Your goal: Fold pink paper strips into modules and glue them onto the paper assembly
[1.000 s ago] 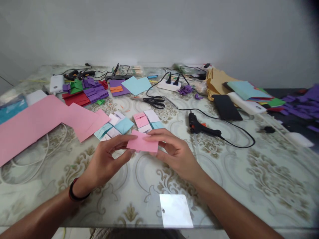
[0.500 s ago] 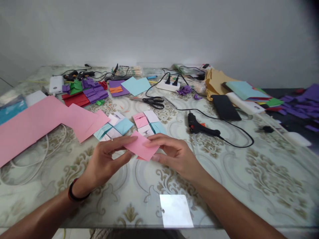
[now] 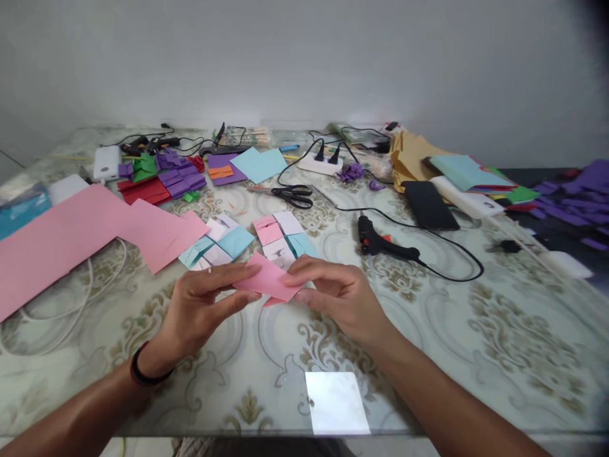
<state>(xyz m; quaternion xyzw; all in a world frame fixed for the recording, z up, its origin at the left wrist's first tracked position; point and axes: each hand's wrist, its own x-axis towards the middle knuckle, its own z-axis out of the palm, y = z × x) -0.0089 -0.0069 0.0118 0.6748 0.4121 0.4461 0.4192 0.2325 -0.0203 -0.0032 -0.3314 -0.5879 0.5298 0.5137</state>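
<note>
A small piece of pink paper, partly folded, is held above the table between both hands. My left hand pinches its left corner between thumb and fingers. At the opposite corner, my right hand grips it the same way. A second pink flap shows under the top layer. Just beyond the hands lie two groups of folded paper squares: one of white and light blue, the other of pink, white and blue. Fingers cover the near edges of these squares.
Larger pink sheets lie at the left. A black glue gun with its cable rests at the right, near a dark phone. Scissors, a white power strip and purple paper pieces are farther back.
The pink paper has tilted, so its top face looks narrower and more of the flap below shows. Both hands keep their hold, with fingers slightly shifted.
</note>
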